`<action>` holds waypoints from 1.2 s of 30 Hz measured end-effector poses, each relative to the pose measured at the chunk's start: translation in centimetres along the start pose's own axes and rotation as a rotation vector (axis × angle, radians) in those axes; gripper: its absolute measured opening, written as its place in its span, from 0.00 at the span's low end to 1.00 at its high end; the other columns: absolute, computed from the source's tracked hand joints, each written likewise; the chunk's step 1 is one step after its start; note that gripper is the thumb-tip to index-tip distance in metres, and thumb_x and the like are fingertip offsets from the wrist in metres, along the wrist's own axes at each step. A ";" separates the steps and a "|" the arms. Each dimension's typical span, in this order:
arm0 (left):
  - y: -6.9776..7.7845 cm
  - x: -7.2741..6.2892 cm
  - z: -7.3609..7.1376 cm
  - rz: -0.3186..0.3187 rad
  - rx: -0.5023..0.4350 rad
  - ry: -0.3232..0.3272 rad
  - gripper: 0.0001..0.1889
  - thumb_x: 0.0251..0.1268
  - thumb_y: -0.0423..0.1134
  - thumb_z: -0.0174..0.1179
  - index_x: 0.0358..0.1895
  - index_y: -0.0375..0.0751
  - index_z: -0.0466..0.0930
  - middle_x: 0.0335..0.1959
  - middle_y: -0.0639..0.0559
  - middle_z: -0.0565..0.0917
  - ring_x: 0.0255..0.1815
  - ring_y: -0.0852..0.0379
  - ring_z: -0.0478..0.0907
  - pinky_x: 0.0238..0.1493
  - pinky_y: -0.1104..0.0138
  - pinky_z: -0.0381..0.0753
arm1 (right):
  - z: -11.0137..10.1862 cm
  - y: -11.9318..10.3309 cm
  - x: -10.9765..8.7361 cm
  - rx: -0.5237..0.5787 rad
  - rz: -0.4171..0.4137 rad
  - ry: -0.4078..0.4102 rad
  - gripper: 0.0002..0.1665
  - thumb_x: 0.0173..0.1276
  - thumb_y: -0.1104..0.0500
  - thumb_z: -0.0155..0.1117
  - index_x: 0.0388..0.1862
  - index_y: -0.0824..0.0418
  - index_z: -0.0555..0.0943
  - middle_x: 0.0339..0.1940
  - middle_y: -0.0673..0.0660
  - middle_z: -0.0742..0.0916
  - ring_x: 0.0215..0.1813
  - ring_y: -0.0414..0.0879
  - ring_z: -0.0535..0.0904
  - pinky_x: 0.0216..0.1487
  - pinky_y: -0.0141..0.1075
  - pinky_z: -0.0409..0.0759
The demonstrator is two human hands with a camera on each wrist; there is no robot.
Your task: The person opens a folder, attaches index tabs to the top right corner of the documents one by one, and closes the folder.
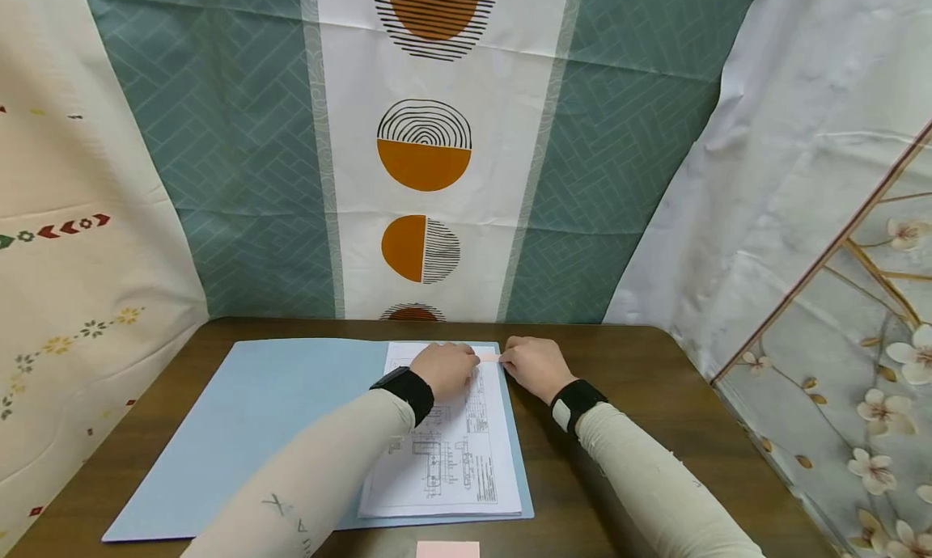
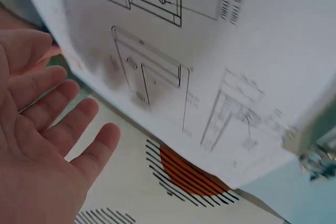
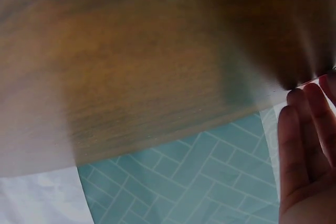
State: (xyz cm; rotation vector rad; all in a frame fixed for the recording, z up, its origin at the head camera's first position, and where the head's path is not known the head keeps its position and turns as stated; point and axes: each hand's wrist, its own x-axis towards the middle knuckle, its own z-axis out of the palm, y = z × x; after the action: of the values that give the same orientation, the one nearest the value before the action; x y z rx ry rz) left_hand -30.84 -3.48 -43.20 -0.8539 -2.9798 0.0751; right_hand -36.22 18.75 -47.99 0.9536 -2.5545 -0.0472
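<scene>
Near the far right corner of a stack of printed drawings (image 1: 451,469), a pale pink sticky note (image 1: 490,358) spans the small gap between both hands. My left hand (image 1: 446,369) is over the top of the sheets and pinches the note's left end with thumb and forefinger; its other fingers (image 2: 107,137) are spread. At the note's right end, my right hand (image 1: 537,367) pinches it just past the sheets' edge. The right fingertips (image 3: 295,98) are close to the tabletop. The drawings lie on the right side of an opened light-blue folder (image 1: 240,429).
A pink pad (image 1: 447,549) lies at the table's near edge, partly cut off. A shiny metal clip (image 2: 319,161) shows beside the sheets in the left wrist view. The brown wooden table (image 1: 619,477) extends to the right, with patterned curtains (image 1: 262,178) behind it.
</scene>
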 end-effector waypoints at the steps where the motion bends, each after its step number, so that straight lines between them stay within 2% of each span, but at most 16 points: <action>1: 0.1 0.3 0.2 0.002 0.006 -0.003 0.18 0.83 0.41 0.65 0.69 0.45 0.87 0.68 0.50 0.86 0.67 0.47 0.84 0.67 0.50 0.82 | 0.0 0.1 0.0 0.011 -0.007 0.003 0.05 0.70 0.61 0.82 0.43 0.53 0.97 0.34 0.48 0.87 0.34 0.42 0.83 0.38 0.39 0.86; 7: 0.8 1.6 1.4 0.000 0.037 -0.003 0.20 0.85 0.43 0.63 0.73 0.47 0.84 0.72 0.53 0.84 0.73 0.50 0.80 0.75 0.49 0.75 | 0.1 0.4 0.2 0.083 -0.012 -0.036 0.06 0.71 0.64 0.81 0.45 0.57 0.96 0.39 0.50 0.88 0.41 0.46 0.86 0.48 0.41 0.88; 13: 0.9 2.1 2.1 0.003 0.025 0.005 0.21 0.87 0.44 0.61 0.76 0.47 0.81 0.76 0.53 0.81 0.77 0.51 0.76 0.79 0.46 0.69 | 0.1 0.5 0.4 0.110 0.018 -0.063 0.06 0.72 0.64 0.80 0.46 0.57 0.96 0.40 0.50 0.88 0.42 0.46 0.86 0.50 0.42 0.88; 17: 1.1 1.9 2.0 0.024 0.012 0.016 0.21 0.87 0.46 0.61 0.75 0.47 0.81 0.75 0.52 0.81 0.78 0.49 0.76 0.79 0.45 0.69 | 0.1 0.5 0.5 0.116 0.009 -0.045 0.06 0.70 0.64 0.81 0.44 0.57 0.96 0.38 0.50 0.88 0.41 0.46 0.85 0.48 0.42 0.88; 25: 2.2 0.9 1.1 0.065 0.016 -0.011 0.26 0.88 0.52 0.58 0.78 0.44 0.78 0.77 0.51 0.79 0.80 0.47 0.72 0.80 0.46 0.68 | -0.1 0.2 0.4 0.092 -0.024 -0.037 0.04 0.70 0.65 0.81 0.42 0.58 0.95 0.37 0.51 0.87 0.39 0.46 0.85 0.47 0.41 0.87; 30: 2.0 1.3 1.4 0.061 0.010 -0.017 0.27 0.88 0.53 0.58 0.78 0.43 0.78 0.77 0.50 0.79 0.80 0.46 0.72 0.81 0.45 0.67 | -0.2 0.2 0.5 0.097 -0.011 -0.042 0.05 0.70 0.65 0.81 0.43 0.58 0.96 0.36 0.51 0.86 0.38 0.46 0.85 0.47 0.41 0.87; 36: 1.2 1.9 2.2 0.014 -0.007 -0.032 0.29 0.87 0.56 0.58 0.79 0.44 0.77 0.79 0.51 0.78 0.81 0.46 0.71 0.82 0.43 0.64 | -0.2 0.1 0.5 0.109 0.009 -0.043 0.06 0.70 0.65 0.80 0.44 0.59 0.96 0.37 0.51 0.87 0.39 0.46 0.85 0.49 0.42 0.88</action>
State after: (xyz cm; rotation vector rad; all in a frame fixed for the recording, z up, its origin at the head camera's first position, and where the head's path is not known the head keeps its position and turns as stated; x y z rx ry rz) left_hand -31.93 -1.50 -45.41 -0.8833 -3.0059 0.0793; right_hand -36.53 18.57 -47.61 0.9915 -2.6237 0.0748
